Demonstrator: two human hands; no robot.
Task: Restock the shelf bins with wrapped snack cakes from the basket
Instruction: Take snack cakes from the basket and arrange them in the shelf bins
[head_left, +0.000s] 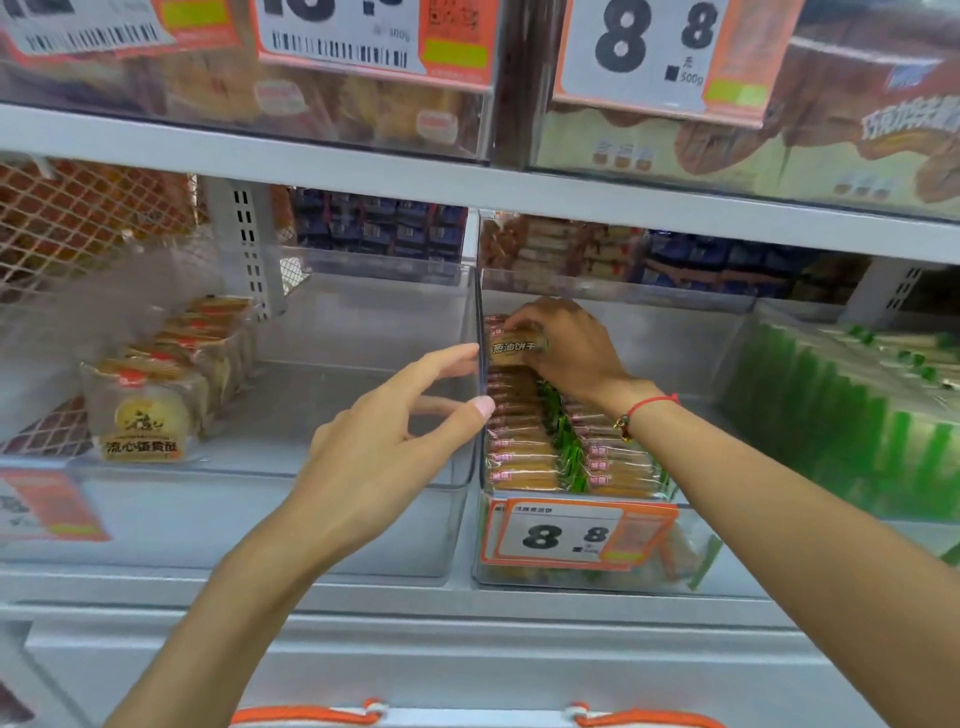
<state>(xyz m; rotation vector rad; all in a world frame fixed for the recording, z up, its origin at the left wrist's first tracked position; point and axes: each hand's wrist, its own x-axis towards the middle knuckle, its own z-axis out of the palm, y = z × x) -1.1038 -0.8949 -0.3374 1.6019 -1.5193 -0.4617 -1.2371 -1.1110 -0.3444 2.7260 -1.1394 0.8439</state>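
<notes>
Crinkly film wrap on the snack cake (517, 345), so we judge it light, soft, slippery. Our right hand (566, 345) pinches it by the edges over the bin (587, 577) w/ stacked rows; left hand (384, 441) is spread, fingertips on the divider (479, 332).

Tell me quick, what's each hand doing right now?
Left hand: open, fingers touching the clear bin divider, holding nothing.
Right hand: gripping a wrapped snack pack over the bin.

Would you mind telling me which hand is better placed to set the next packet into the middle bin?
Right: the right hand already holds a packet over that bin's rows; the left hand only touches the divider.
</notes>
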